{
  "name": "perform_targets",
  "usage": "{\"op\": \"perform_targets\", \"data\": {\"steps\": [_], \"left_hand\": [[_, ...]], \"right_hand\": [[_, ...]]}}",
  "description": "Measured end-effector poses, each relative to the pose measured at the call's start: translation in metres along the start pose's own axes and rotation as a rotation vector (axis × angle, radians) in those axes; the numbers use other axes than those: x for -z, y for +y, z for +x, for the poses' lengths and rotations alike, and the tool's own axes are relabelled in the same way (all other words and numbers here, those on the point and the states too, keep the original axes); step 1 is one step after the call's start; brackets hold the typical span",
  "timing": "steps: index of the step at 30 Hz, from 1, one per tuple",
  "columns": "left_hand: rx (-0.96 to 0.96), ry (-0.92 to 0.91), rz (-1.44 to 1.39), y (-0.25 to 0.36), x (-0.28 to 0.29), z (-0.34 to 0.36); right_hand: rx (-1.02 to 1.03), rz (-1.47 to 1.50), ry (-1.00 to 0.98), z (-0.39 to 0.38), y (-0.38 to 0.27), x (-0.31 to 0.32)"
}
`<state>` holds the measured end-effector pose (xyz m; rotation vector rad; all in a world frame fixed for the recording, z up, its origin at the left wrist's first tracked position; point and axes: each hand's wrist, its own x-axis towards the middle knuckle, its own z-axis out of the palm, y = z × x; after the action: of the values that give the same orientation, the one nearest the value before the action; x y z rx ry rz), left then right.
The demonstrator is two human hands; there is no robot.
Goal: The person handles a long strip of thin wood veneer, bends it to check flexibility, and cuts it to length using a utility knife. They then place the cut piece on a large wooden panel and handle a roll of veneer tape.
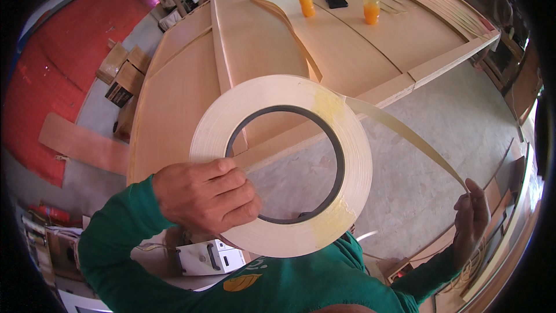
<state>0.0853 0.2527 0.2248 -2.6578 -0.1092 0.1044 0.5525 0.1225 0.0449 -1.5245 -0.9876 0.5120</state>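
A person's left hand (pixel 209 198), fingers curled, grips the side of a large, cream-coloured, ring-shaped roll of thin strip (pixel 357 165) with a dark grey core (pixel 341 165), held before a pale wooden table (pixel 174 93); the right hand (pixel 474 214), fingertips pinched together, holds the strip's loose tail (pixel 416 134).

Large, flat, cream ring-shaped roll of thin banding (pixel 356 162), dark grey core (pixel 340 165), two yellowed patches on its face; held face-on in the left hand (pixel 208 197). Narrow cream loose end (pixel 414 137) bows across to the right hand's (pixel 474 214) fingertips.
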Motion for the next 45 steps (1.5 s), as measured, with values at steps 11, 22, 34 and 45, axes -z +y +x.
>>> {"op": "perform_targets", "data": {"steps": [11,22,34,45], "left_hand": [[-0.176,0.014,0.192,-0.045,-0.013,-0.054],[-0.122,0.087,0.125,-0.026,-0.016,-0.067],[-0.05,0.113,0.111,-0.025,-0.019,-0.084],[-0.059,0.145,0.05,-0.012,-0.019,-0.078]], "right_hand": [[0.004,-0.006,0.228,-0.007,-0.006,-0.012],[-0.017,-0.061,0.058,-0.017,-0.019,-0.024],[-0.034,-0.111,0.004,-0.028,-0.046,-0.037],[-0.025,-0.125,0.007,-0.035,-0.04,-0.034]]}}
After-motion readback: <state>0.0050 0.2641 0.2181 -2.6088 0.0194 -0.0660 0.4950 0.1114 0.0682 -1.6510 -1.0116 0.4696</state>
